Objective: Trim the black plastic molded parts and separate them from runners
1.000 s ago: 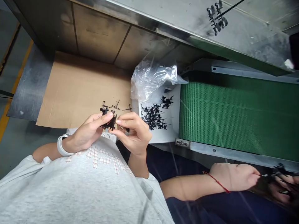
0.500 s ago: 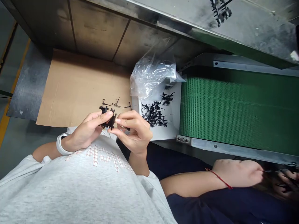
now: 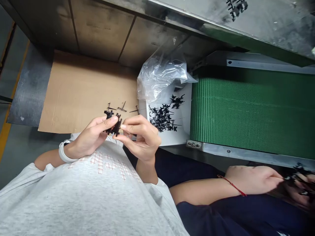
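"Progress?"

"Underway, we judge: our left hand (image 3: 92, 136) clamps black parts (image 3: 117, 127) by the cardboard (image 3: 81, 88); our right hand's (image 3: 145, 139) grip, we can't tell. Heaped pieces (image 3: 162, 118) in the white tray (image 3: 169, 140): finished or waiting, unclear."

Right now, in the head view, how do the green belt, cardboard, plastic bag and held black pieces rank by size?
Green belt
Cardboard
Plastic bag
Held black pieces, partly hidden by fingers

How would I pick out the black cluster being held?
Find the tan cardboard sheet left of the green belt. At its near edge, the left hand holds the black cluster, the right hand beside it. It is chunkier than the thin black pieces lying on the cardboard.
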The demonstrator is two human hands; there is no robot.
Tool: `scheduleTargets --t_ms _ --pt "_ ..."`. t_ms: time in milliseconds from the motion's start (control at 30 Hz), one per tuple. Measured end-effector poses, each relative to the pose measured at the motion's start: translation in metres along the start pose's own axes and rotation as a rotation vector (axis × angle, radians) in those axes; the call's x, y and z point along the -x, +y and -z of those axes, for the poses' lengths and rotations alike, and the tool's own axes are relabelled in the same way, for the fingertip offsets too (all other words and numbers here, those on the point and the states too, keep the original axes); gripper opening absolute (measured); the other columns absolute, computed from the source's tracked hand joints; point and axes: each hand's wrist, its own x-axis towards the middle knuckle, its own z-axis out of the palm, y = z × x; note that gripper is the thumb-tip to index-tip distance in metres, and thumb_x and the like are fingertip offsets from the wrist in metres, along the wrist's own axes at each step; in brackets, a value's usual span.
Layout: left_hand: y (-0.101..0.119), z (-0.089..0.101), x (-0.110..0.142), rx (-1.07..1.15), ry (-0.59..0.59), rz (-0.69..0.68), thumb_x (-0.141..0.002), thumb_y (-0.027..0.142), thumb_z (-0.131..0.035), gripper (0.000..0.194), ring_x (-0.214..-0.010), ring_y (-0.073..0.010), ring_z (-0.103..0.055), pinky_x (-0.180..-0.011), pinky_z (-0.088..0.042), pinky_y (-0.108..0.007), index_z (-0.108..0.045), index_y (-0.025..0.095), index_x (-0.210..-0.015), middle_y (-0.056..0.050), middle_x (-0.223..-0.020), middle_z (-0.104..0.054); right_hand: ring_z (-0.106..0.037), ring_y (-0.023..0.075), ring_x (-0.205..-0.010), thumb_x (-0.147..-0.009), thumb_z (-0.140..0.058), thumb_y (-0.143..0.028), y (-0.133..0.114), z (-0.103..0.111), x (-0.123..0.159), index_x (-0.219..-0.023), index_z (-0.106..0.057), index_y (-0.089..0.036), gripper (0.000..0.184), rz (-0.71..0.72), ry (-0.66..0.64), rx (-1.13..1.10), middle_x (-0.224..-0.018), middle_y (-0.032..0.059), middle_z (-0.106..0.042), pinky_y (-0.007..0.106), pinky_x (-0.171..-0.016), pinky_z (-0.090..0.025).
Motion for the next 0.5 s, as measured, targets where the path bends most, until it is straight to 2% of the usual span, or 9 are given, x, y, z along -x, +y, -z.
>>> scheduleTargets --t_ms 167,367,500 --pt "0.0008 -0.0003 0.0 -0.028 0.015 -0.012 -0.084 0.037 -0.072 0.028 -0.054 -0.0063 -0.044 -0.056 -0.041 -0.018 -0.069 0.015 -0.068 0.002 -0.059 -0.053 -0.052 0.0069 -0.056 -0.077 -0.075 -0.011 0.0001 0.0 -0.0007 -0.093 -0.064 -0.021 0.022 0.004 0.005 -0.001 -0.079 -0.0007 -0.063 0.02 -0.044 -0.044" --pt "0.0014 -0.0009 -0.0015 -0.049 0.023 -0.001 -0.081 0.04 -0.074 0.028 -0.063 -0.008 -0.053 -0.059 -0.043 -0.019 -0.07 0.014 -0.07 0.0 -0.069 -0.061 -0.057 0.0078 -0.057 -0.079 -0.075 -0.014 -0.0008 -0.0016 -0.0028 -0.089 -0.063 -0.023 0.018 0.005 0.004 -0.001 -0.077 -0.0015 -0.064 0.019 -0.046 -0.048" --pt "0.0015 -0.0007 -0.0014 -0.031 0.004 0.001 -0.082 0.04 -0.074 0.027 -0.064 -0.008 -0.052 -0.057 -0.04 -0.018 -0.072 0.014 -0.073 -0.001 -0.069 -0.061 -0.049 0.0058 -0.054 -0.073 -0.079 -0.011 -0.0002 -0.0028 -0.0007 -0.091 -0.062 -0.021 0.027 -0.012 0.036 -0.038 -0.079 -0.0016 -0.062 0.02 -0.044 -0.045"
